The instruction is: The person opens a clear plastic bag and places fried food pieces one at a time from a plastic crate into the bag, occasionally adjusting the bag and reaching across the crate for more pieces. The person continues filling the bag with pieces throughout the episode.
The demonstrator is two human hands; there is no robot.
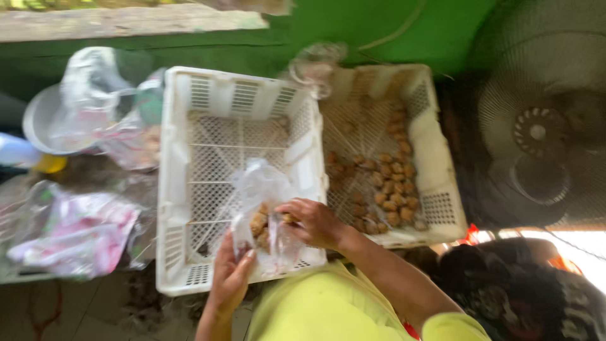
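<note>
Bag (262,208) seemingly between both grips.

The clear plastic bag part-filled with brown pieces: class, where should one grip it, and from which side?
Probably the clear plastic bag's loose upper film, from above: brown pieces weigh down its bottom over the white slotted plastic crate. The left hand supports it from below.

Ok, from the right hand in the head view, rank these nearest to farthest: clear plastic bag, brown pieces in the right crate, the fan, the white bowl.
1. Clear plastic bag, touching the right hand.
2. Brown pieces, just right, in the right crate.
3. Fan and white bowl, far right and far left: too close to call.
</note>
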